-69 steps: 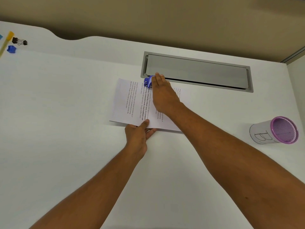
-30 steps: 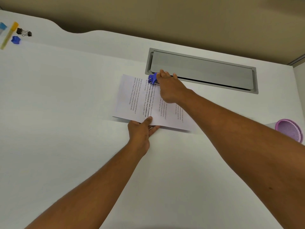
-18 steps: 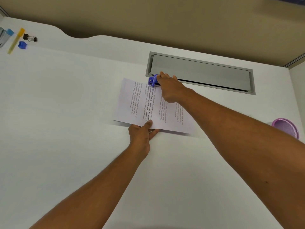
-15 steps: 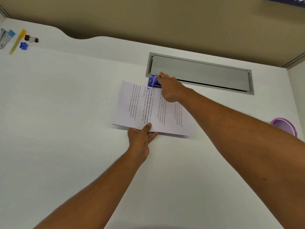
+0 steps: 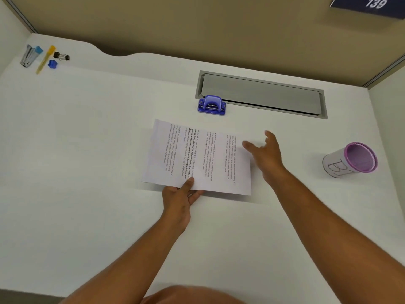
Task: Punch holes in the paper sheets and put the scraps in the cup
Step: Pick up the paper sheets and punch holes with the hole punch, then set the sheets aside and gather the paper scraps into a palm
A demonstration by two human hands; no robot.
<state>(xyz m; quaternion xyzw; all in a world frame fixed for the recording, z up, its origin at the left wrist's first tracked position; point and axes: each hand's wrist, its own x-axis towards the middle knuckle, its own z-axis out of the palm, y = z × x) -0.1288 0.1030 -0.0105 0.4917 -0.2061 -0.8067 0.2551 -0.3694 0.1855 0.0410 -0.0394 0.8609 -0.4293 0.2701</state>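
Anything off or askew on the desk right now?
The paper sheets lie skewed to the desk edge, pinched at the near edge by the left hand. The mesh cup looks tipped, though the wide lens may cause that. No scraps visible on the desk.

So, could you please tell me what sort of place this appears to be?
Probably an office desk cubicle: a white desk with a grey metal cable hatch, beige partition walls carrying a dark numbered plate, and stationery such as a blue hole punch and a black binder clip.
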